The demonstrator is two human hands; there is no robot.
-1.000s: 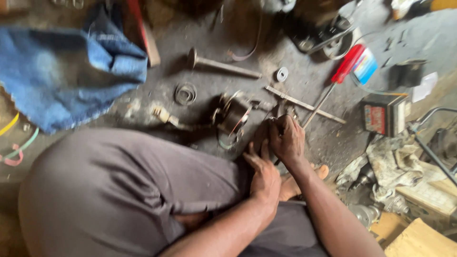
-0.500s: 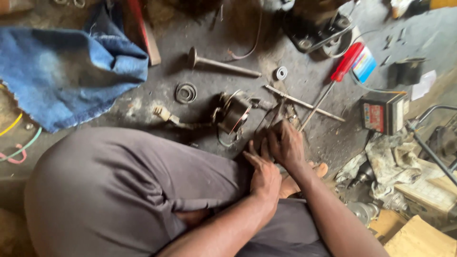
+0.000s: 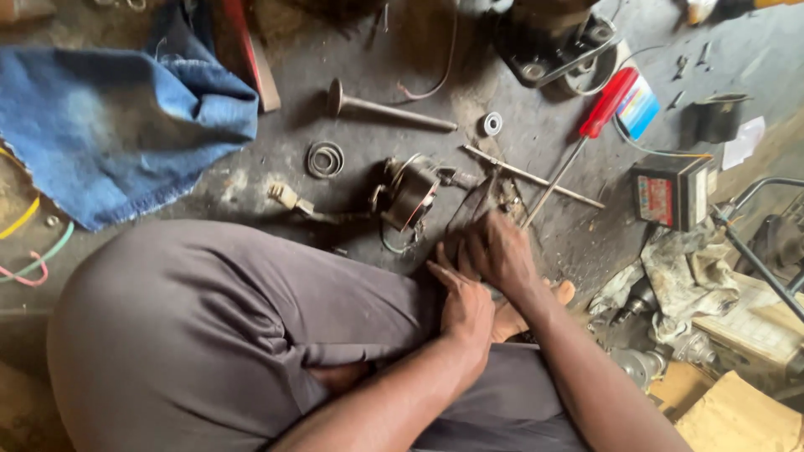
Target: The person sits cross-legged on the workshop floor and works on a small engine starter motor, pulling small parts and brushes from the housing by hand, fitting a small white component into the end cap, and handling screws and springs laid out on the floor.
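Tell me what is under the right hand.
The right hand covers a dark metal part on the grimy floor; only thin wires at its upper edge show. The left hand lies beside it. The rest is hidden.

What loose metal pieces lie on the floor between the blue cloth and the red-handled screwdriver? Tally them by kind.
Long-stemmed valve: 1
Round washer: 1
Coiled spring: 1
Wired coil unit: 1
Thin rod: 1
Total: 5

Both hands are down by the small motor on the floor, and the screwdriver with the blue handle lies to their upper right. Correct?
Not quite: the head view shows the screwdriver has a red handle, not blue. The rest holds: the left hand and right hand are down together on the floor beside the small motor, and the screwdriver lies to their upper right.
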